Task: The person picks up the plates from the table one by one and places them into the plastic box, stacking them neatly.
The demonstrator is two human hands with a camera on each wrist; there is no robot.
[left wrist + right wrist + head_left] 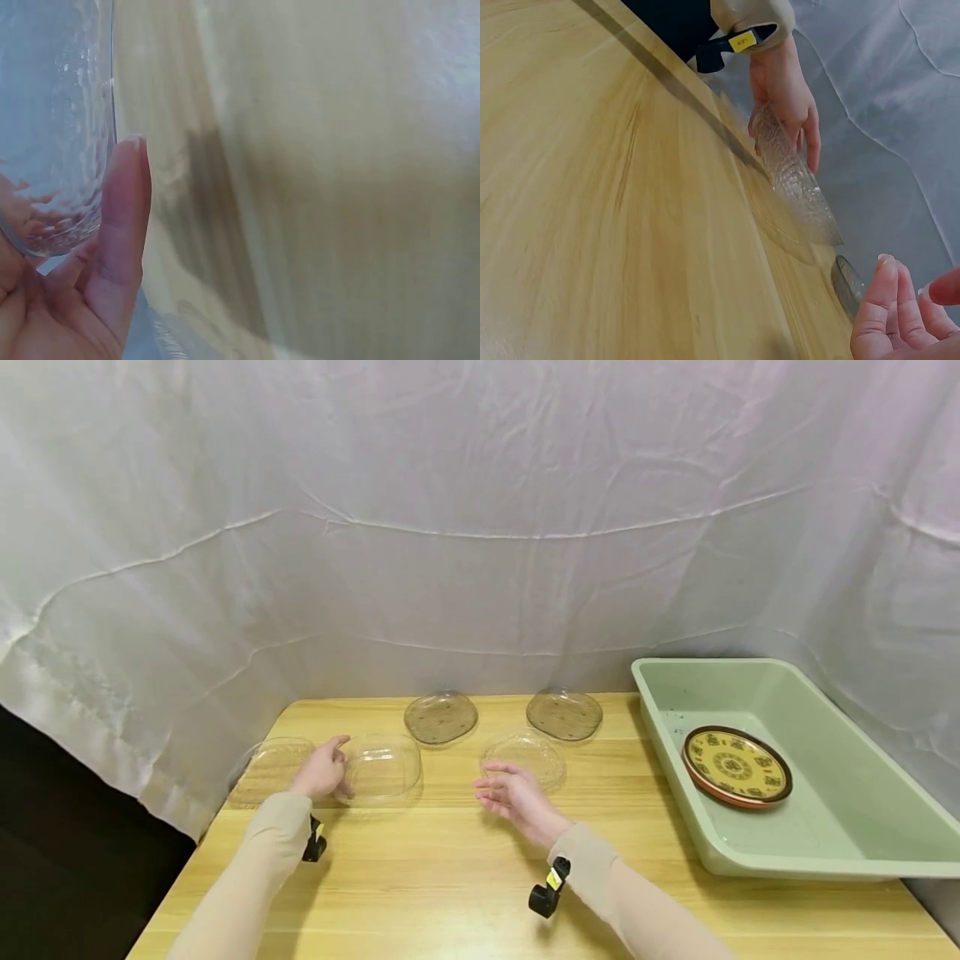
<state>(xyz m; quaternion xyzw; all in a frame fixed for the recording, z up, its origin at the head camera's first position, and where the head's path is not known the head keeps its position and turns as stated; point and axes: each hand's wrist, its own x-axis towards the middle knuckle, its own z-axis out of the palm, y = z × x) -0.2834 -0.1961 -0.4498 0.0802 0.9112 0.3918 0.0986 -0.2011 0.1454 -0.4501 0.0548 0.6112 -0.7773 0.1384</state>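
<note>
My left hand (pixel 326 772) grips the left edge of a clear glass dish (pixel 386 770) with a rippled surface and rounded corners. In the left wrist view the thumb lies along the edge of the dish (pixel 64 105), and fingers show blurred through the glass. Seen from the right wrist, the dish (pixel 791 176) stands out from that hand over the table. My right hand (pixel 517 797) hovers empty, fingers loosely bent, just in front of a clear round glass plate (pixel 536 756). Its fingers also show at the lower right of the right wrist view.
Another clear glass dish (pixel 273 764) lies left of my left hand. Two smoky brown glass plates (pixel 441 718) sit at the table's back edge. To the right stands a green basin (pixel 847 793) holding a yellow patterned plate (pixel 737 764) with a dark rim. A pale curtain (pixel 487 585) hangs behind.
</note>
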